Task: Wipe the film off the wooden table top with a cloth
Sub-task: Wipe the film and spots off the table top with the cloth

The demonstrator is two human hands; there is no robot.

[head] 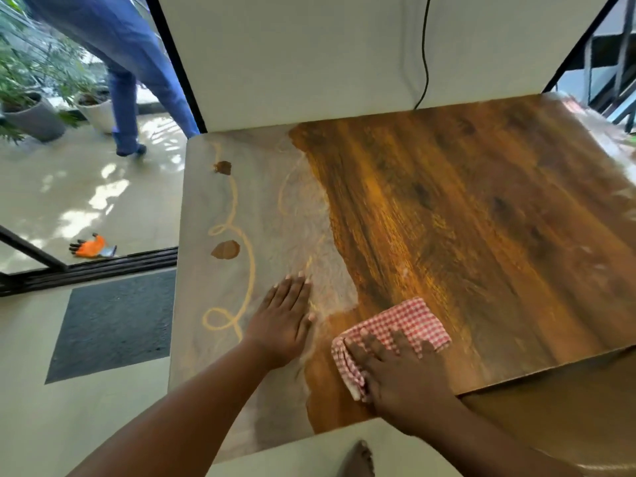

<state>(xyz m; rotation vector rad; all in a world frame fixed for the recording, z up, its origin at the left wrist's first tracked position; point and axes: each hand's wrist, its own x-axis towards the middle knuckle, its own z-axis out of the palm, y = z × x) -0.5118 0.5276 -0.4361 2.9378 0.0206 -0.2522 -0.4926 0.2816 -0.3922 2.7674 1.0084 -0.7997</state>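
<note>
The wooden table top (464, 215) is glossy brown across its middle and right. A pale grey film (220, 208) with looping finger trails and two bare patches covers its left part. My right hand (402, 380) presses flat on a folded red-and-white checked cloth (399, 325) near the front edge, just right of the film's border. My left hand (284, 320) rests flat, fingers together, on the film close to the cloth.
A white panel (309, 56) with a black cable (425, 53) stands behind the table. A person in blue trousers (130, 63) walks at the far left beside potted plants (34, 98). An orange glove (91, 247) and a dark mat (117, 321) lie on the floor.
</note>
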